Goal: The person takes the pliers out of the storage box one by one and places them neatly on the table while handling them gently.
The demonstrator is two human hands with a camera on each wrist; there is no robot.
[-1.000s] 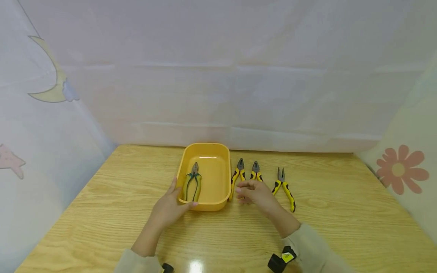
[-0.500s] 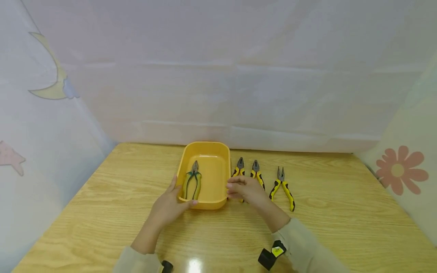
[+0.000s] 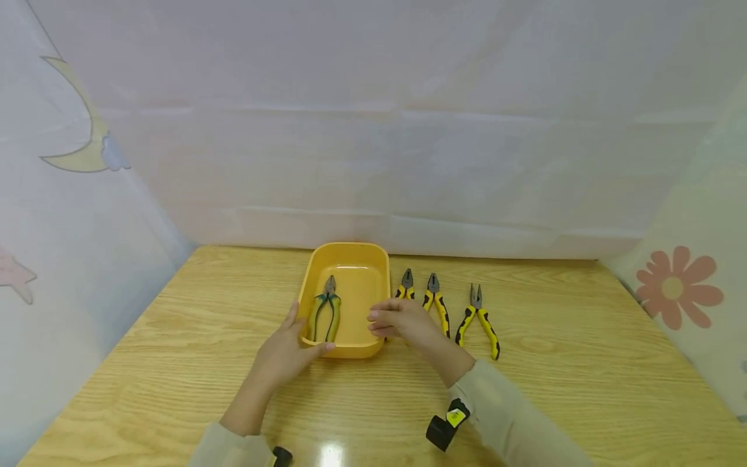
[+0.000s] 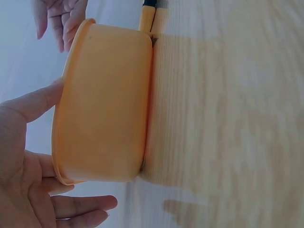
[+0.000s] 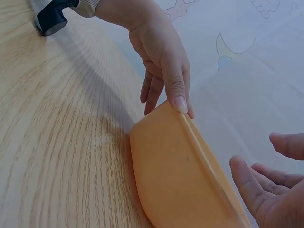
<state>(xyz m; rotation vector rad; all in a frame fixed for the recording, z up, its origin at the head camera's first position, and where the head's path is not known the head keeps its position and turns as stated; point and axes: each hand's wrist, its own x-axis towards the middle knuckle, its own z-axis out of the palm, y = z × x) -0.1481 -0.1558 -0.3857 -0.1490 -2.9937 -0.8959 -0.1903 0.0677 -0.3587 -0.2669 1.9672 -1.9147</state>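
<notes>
A yellow plastic bin (image 3: pixel 364 292) stands on the table, and a pair of pliers (image 3: pixel 331 285) with green-yellow handles lies along its left side. My left hand (image 3: pixel 284 353) grips the bin's near left corner, thumb on the near rim and fingers at the left wall; some fingers extend free in the left wrist view. Over the bin's near right rim hovers my right hand (image 3: pixel 408 324), holding nothing, thumb and fingers apart in the right wrist view (image 5: pixel 280 190). Right of the bin lie combination pliers (image 3: pixel 407 279), partly hidden by that hand, and second combination pliers (image 3: pixel 433 283).
Farther right lie long-nose pliers (image 3: pixel 476 298) with splayed yellow-black handles. The wooden table (image 3: pixel 560 363) meets a pale cloth backdrop (image 3: pixel 373 162) behind and at both sides. Each wrist bears a black camera; the right one (image 3: pixel 440 431) hangs over the table.
My right hand has moved left, from beside the pliers to over the bin's right rim, uncovering more of the middle pliers. My left hand keeps its place on the bin.
</notes>
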